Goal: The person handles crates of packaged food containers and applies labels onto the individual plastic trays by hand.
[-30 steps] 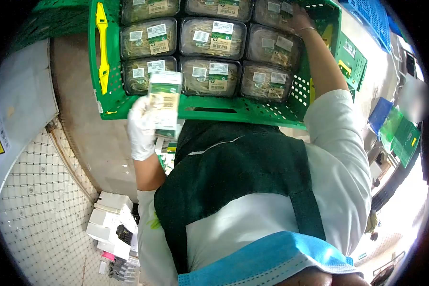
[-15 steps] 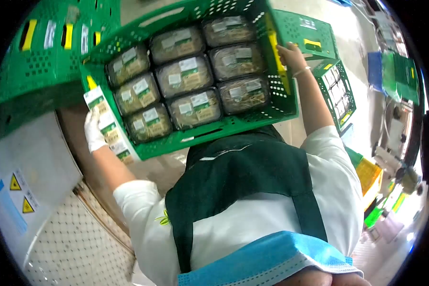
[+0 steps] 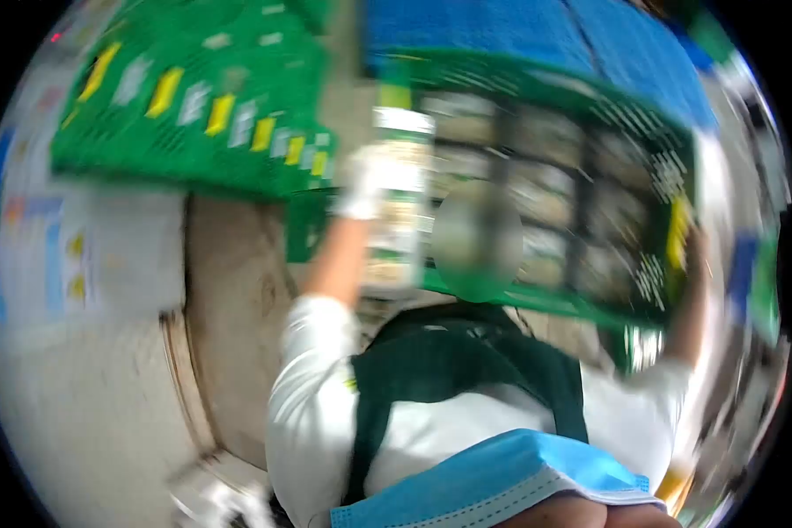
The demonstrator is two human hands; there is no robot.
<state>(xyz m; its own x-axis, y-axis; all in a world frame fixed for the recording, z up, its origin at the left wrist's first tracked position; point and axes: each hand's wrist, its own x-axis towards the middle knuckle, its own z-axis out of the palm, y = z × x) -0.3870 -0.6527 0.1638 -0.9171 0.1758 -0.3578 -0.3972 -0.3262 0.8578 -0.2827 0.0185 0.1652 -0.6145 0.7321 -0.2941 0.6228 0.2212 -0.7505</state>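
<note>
A green plastic crate (image 3: 546,303) is held in front of my body, with rows of dark plastic food trays (image 3: 544,195) inside. My left hand (image 3: 359,183), in a white glove, is closed on the crate's left end. A strip of printed labels (image 3: 401,211) lies along that end beside the glove. My bare right hand (image 3: 697,250) grips the right end at the yellow handle piece (image 3: 678,231); its fingers are smeared by motion. A round blurred patch hides some of the trays near the crate's front left.
Green crates (image 3: 194,97) with yellow and white tags are stacked at the upper left. A blue surface (image 3: 519,35) lies just beyond the held crate. On the left stands a pale panel (image 3: 123,255) with yellow warning signs. Brownish floor (image 3: 229,326) shows between.
The view has swung round, and the held crate now appears further right, tilted the other way. The blue surface has come into view behind it. Both hands keep their hold.
</note>
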